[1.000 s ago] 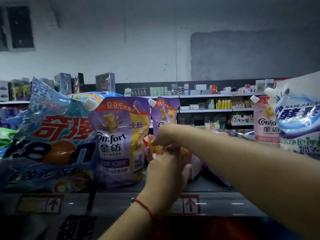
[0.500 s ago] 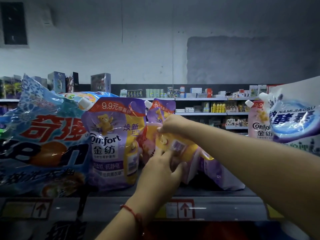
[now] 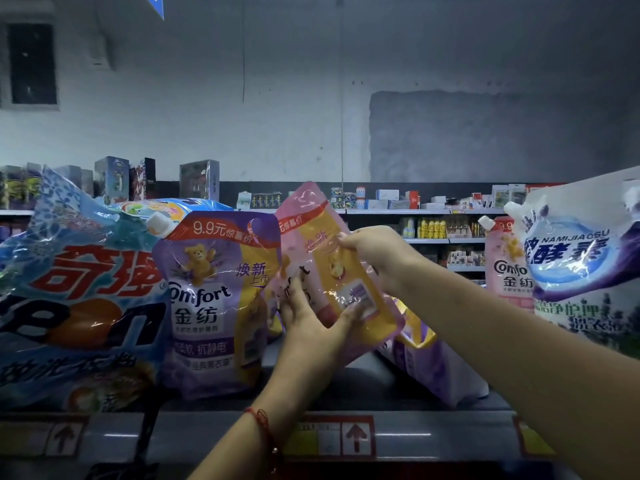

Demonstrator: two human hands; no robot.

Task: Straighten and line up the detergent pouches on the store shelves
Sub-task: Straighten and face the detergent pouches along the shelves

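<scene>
At the far left of the shelf (image 3: 214,434) a large blue detergent bag (image 3: 72,306) with red characters stood slumped, filling that end. Just beside it, touching its right edge, a purple Comfort pouch (image 3: 214,306) stood upright with its white spout cap at the upper left corner and a 9.9 price banner across the top.

Next came the pink-and-yellow pouch (image 3: 332,268), lifted off the shelf and tilted, its top leaning left and overlapping the purple pouch's right edge. The left hand (image 3: 311,320), a red string at its wrist, gripped the pouch's lower part, fingers curled up around the left side and thumb laid across the front near a printed label. The right hand (image 3: 377,254) pinched the pouch's upper right edge, fingertips on the front face; how the thumb lay behind could not be seen.

Below and behind the held pouch, a pale purple pouch (image 3: 436,368) lay leaning over on the shelf. Farther right, well apart, a pink Comfort pouch (image 3: 505,268) stood upright, partly hidden by a large white-and-blue pouch (image 3: 585,265) at the frame's right edge. Behind everything, distant store shelving (image 3: 429,211) carried small goods, too dim and small to identify, probably boxed items.
</scene>
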